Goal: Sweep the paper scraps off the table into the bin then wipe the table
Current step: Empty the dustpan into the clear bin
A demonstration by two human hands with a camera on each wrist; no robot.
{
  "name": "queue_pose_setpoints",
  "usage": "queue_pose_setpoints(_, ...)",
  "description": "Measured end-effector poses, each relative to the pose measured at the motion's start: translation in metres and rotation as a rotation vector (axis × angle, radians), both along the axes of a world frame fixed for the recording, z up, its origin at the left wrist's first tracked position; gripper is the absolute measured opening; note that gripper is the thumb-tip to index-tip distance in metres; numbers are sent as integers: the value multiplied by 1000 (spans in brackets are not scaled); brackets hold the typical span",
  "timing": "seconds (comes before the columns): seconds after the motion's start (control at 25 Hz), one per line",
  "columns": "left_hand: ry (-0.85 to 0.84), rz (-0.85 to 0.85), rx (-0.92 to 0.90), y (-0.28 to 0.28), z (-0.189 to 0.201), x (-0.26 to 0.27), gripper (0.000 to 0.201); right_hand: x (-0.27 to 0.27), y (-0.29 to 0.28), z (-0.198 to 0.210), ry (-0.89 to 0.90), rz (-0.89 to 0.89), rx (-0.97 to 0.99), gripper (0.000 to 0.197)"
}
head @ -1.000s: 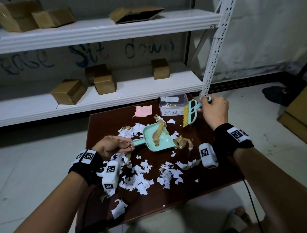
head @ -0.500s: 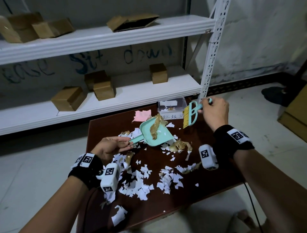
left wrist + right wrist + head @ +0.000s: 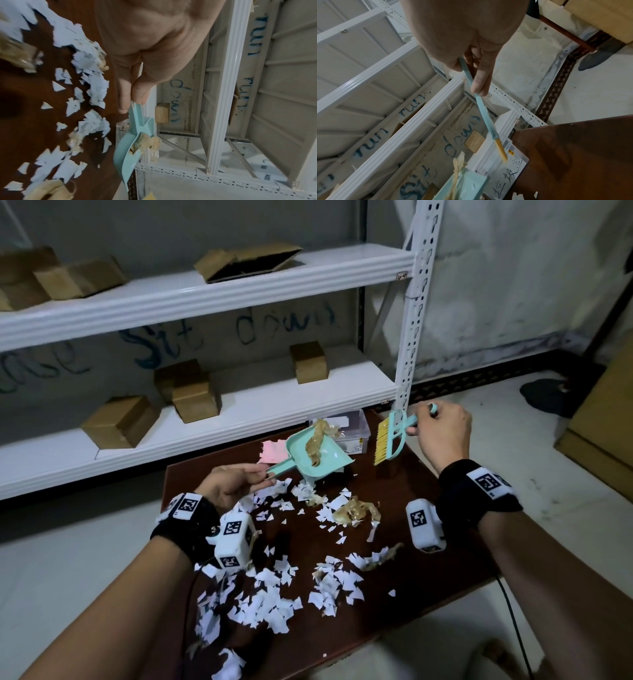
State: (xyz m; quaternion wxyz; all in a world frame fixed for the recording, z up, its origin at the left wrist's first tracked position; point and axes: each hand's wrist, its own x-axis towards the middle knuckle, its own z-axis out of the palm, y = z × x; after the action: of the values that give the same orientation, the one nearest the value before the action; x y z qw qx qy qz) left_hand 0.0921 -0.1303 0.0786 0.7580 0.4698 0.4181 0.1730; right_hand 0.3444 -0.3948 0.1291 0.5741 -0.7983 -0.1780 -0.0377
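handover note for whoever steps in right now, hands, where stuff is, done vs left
Left hand grips the dustpan by its handle, lifted off the table beside the clear bin, with brownish tape scraps in it.
Right hand holds the brush raised by the bin.
Done: one load scooped, not yet tipped in.
Left: empty the pan, sweep up the white paper scraps and the tape wad, then wipe with the pink cloth.

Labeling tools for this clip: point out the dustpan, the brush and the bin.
dustpan (image 3: pixel 317 457), head view, on the flat pan floor beside the brown scrap.
brush (image 3: pixel 385 445), head view, on the yellow bristles.
bin (image 3: pixel 359 434), head view, on the clear front wall right of the dustpan.
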Motion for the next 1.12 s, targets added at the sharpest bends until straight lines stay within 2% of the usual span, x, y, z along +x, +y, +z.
queue_pose_setpoints(0.2, -35, -80, -44, 7, 35, 45, 22, 3, -11, 5, 23, -43, 18, 27)
queue_pose_setpoints(0.36, -6, -116, -24, 0, 49, 75, 22, 10, -17, 5, 24, -70, 33, 31)
queue_pose_setpoints(0.48, 13, -167, -31, -5, 47, 89, 24, 14, -20, 5, 37, -83, 45, 32)
queue_pose_setpoints(0.72, 79, -129, -69, 0, 36, 98, 18, 7, -17, 7, 64, -61, 48, 27)
queue_pose_setpoints(0.96, 133, -117, -49, -5, 33, 103, 15, 3, -12, 5, 54, -39, 28, 31)
queue_pose_setpoints(1.12, 121, -103, -74, -7, 35, 109, 17, 1, -7, 4, 45, -33, 33, 28)
